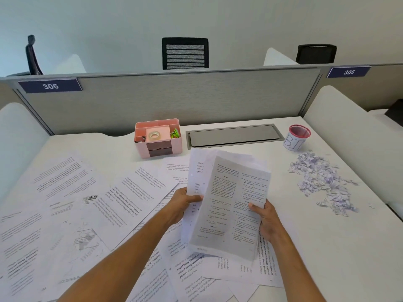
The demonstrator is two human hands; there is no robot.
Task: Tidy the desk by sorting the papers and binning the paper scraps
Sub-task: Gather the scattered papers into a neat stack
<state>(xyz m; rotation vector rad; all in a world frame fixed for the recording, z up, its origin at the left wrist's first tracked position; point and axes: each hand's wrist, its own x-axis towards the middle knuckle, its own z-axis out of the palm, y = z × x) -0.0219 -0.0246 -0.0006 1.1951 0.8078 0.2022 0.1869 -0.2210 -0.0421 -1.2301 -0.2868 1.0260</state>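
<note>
Across the left of the counter [327,247] I saw loose printed sheets [72,199] lying overlapped. At centre my left hand [185,203] and right hand [265,221] each pinched a side edge of a stack of papers [231,205], raised and tilted above the counter. Far right, paper scraps [322,182] lay heaped just before the red-rimmed bin cup [297,137].

Both forearms are bare to the frame edge, and the left hand [184,201] and right hand [265,219] are ungloved.
</note>
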